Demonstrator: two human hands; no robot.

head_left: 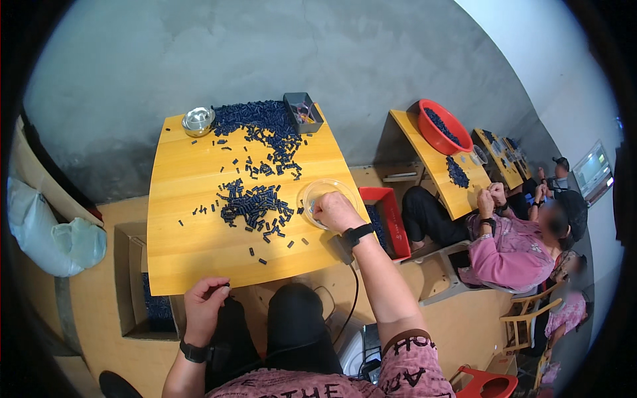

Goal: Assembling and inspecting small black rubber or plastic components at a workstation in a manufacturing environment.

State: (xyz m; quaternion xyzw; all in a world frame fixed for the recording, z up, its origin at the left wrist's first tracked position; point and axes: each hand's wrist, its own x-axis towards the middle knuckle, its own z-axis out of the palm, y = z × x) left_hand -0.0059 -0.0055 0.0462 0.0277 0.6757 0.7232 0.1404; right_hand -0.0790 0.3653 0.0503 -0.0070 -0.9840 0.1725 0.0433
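My left hand point(204, 302) is held just off the table's near edge, thumb and fingertips pinched on a small black piece, mostly hidden by the fingers. Over at the table's right side, my right hand point(336, 211) dips into a clear round plastic bowl point(306, 194) with its fingers drawn together; whatever is between them is too small to tell. A loose pile of short dark blue-black plastic pieces point(252, 204) lies between the hands, and a bigger heap point(255, 118) of the same pieces covers the far edge.
A metal bowl point(198, 121) and a grey bin point(304, 113) stand at the table's far corners. A red crate point(396, 225) is beside its right edge, a cardboard box point(126, 285) on the floor at left. To the right, a co-worker point(511, 255) sits at another table.
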